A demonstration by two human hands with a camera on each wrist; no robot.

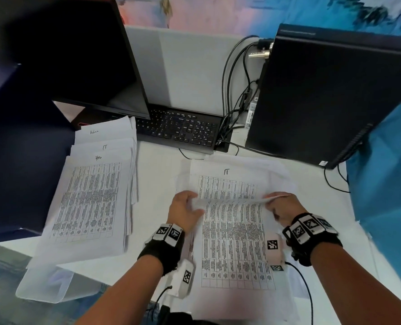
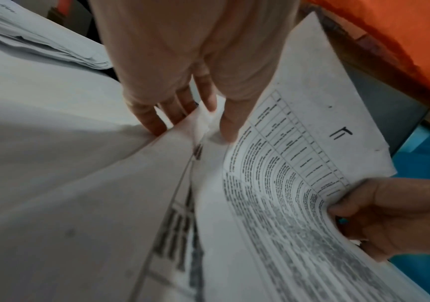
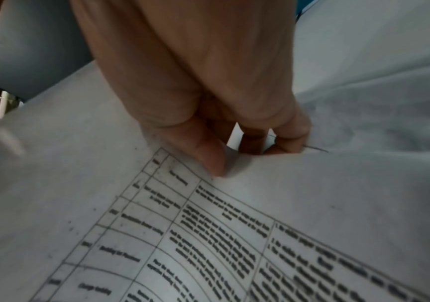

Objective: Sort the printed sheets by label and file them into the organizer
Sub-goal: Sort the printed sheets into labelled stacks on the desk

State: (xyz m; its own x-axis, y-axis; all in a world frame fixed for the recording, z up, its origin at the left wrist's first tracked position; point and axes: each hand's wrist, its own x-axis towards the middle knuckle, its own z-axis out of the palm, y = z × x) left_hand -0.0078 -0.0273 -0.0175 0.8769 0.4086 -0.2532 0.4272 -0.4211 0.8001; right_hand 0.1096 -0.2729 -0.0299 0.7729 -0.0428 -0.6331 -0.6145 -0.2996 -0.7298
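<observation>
A printed table sheet [image 1: 234, 231] lies in front of me with its far edge curled up off the stack. My left hand [image 1: 190, 200] pinches its left corner, thumb [image 2: 228, 126] on top and fingers [image 2: 151, 122] underneath. At the right corner my right hand [image 1: 274, 202] pinches it too, thumb [image 3: 214, 161] above and fingers curled below. Under the lifted edge shows a sheet marked "IT" [image 1: 227, 181]. To the left lie three overlapping piles, marked "HR" [image 1: 89, 202], "IT" [image 1: 105, 147] and "Admin" [image 1: 94, 132].
A dark blue folder-like holder [image 1: 19, 148] stands at the far left, with a clear plastic sleeve [image 1: 44, 285] at the desk's near left edge. Behind the papers are a keyboard [image 1: 183, 130], a monitor [image 1: 77, 55], a black PC tower [image 1: 323, 95] and loose cables [image 1: 232, 109].
</observation>
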